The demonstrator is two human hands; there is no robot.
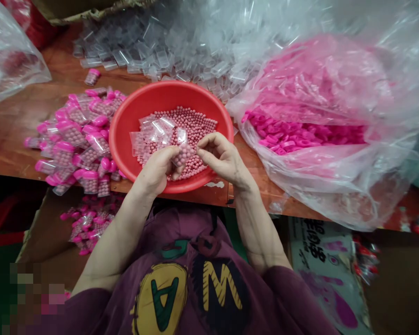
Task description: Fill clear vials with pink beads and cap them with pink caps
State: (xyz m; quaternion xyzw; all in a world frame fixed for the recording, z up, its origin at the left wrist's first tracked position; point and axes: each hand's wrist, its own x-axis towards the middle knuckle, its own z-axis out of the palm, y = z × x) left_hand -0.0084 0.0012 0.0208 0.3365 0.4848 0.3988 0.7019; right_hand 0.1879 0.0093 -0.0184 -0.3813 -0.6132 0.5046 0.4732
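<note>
My left hand (pixel 157 170) grips a small clear container (pixel 183 151) of pink beads above the red bowl (pixel 124 135), close to the front edge of the bench (pixel 10 135). My right hand (pixel 220 156) is curled beside it, thumb and fingertips nearly meeting; I can't tell whether they pinch anything. I'd hold it lightly, mouth up, over the bowl so spilled beads fall back. The bowl holds loose beads (pixel 197 122) and more clear containers (pixel 157 130). Capped, bead-filled containers (pixel 71 132) heap leftward by the front edge; rightward, a plastic bag (pixel 349 200) holds pink caps (pixel 300 135).
</note>
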